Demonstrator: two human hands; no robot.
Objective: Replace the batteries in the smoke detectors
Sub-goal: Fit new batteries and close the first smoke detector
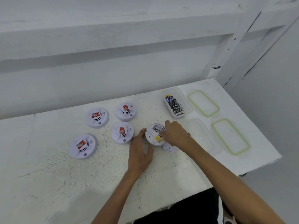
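**Both hands on the opened detector at mid-table**

I see a white table (80, 183) with two green-rimmed lids (203, 103) at its right side and a clear tub (182, 95) of spare batteries (174, 105) just left of the farther one. Four closed detectors (97, 117) lie face up at the left, showing red stickers. Right of them lies the opened detector (152, 138), back up, with its loose cover (169, 148) at its near-right edge. The left hand (140, 152) grips the opened detector's left rim. The right hand (174, 133) curls down over a battery (156, 131) in the bay. I cannot tell if it pinches it.
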